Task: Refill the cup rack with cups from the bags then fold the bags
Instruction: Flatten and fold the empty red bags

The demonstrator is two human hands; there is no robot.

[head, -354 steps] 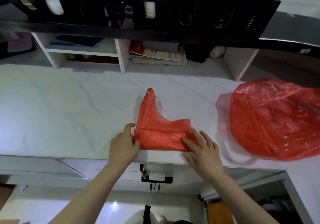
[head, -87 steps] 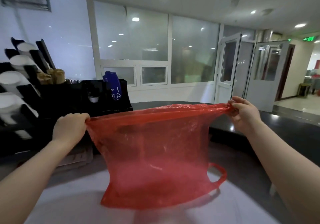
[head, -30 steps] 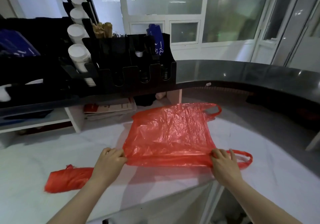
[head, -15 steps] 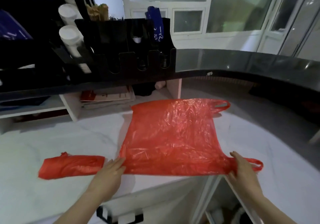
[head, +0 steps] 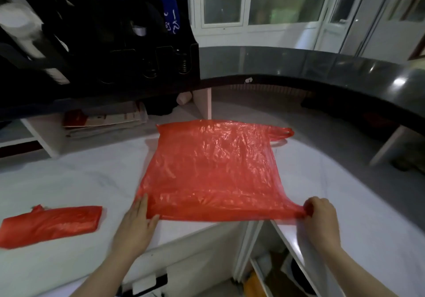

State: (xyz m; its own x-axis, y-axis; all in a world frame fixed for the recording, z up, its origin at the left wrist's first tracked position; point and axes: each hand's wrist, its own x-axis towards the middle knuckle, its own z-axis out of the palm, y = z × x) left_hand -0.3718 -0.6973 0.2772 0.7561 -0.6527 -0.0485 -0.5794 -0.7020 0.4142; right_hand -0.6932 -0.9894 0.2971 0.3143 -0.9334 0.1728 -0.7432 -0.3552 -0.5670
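text | blue packet (head: pixel 169 9) in cup rack (head: pixel 110 43) | white marks, too blurred to read | nothing else legible

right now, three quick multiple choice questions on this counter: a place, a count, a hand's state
1. Where does the folded bag lie relative to the spread bag?
A. to its left B. to its right C. on top of it
2. How many red bags are on the counter?
A. one B. three C. two
3. What is the right hand doing?
A. lying flat B. pinching the spread bag's near corner C. holding a cup

Answers: 1 A, it sits apart at the left; 2 C, one folded and one spread flat; 3 B, its fingers curl round bunched red plastic.
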